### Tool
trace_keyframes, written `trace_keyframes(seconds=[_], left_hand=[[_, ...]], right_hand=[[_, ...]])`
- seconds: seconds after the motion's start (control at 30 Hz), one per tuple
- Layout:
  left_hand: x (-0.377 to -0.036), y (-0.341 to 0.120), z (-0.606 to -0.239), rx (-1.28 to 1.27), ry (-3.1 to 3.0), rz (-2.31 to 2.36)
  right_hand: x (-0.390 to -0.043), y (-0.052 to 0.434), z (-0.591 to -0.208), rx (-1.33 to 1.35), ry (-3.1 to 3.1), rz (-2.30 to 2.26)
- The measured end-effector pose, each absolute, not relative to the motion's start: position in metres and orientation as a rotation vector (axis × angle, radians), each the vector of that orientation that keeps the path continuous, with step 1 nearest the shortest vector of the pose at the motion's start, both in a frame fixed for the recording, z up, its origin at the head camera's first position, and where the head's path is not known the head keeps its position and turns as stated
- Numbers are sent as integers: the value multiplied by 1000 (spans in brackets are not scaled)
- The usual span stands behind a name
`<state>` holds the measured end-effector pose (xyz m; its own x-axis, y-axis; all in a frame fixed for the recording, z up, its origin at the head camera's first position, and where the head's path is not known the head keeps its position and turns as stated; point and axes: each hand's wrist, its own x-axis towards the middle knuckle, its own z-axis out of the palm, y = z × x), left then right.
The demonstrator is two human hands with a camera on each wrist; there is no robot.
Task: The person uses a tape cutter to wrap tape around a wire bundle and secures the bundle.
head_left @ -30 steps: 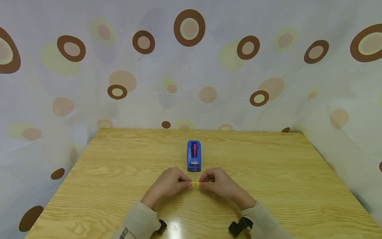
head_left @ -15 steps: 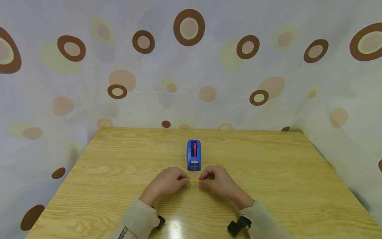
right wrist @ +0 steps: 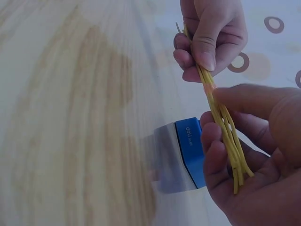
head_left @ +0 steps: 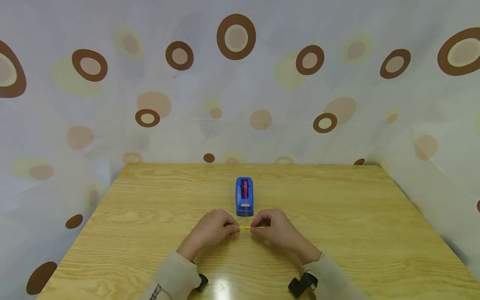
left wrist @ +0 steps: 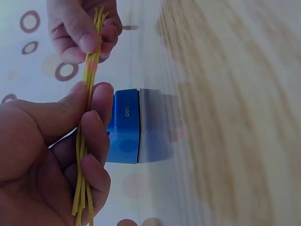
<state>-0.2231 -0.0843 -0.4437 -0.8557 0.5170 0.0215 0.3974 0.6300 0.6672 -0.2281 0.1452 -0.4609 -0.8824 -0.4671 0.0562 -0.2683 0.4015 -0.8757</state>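
A slim bundle of thin yellow strands [left wrist: 89, 77] stretches between the two hands, low in the middle of the head view. My left hand [head_left: 213, 228] pinches it between thumb and fingers on one side. The thumb and fingers of my right hand [head_left: 276, 229] grip the other side. Between the hands, a pinkish, tape-like band [right wrist: 209, 88] wraps the bundle. Loose strand ends fan out past both hands in the wrist views. Just beyond the fingertips stands a blue tape dispenser [head_left: 245, 209], with a pink roll [head_left: 245, 188] in it.
The wood-grain table [head_left: 168, 191] reaches back to a pale curtain [head_left: 285, 100] with brown and yellow circles, which also hangs at both sides. A black wrist camera [head_left: 202, 282] sits at the left cuff, another black camera [head_left: 301, 284] at the right.
Both hands keep their hold on the yellow bundle and stay almost in place. The whole head view shifts very slightly, and the dispenser stands where it was.
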Motion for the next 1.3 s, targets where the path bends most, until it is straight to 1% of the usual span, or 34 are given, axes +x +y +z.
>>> trace_keyframes(seconds=[0.07,0.13,0.3,0.37,0.63,1.03,1.3], left_hand=[[-224,-85,-444,764,2694,1034],[-225,-85,-445,765,2705,1028],[-227,-85,-446,783,2723,1015],[-227,-85,-446,793,2732,1015],[-228,-85,-448,799,2755,1007],[-231,-88,-445,766,2684,972],[-233,-89,-443,820,2607,977]], right_hand=[[-229,146,-458,-652,2439,-1475],[-225,145,-447,-652,2432,-1459],[-229,147,-444,-657,2432,-1401],[-235,149,-451,-647,2420,-1374],[-237,148,-455,-683,2399,-1342],[-234,145,-457,-700,2440,-1364],[-233,145,-460,-735,2468,-1384]])
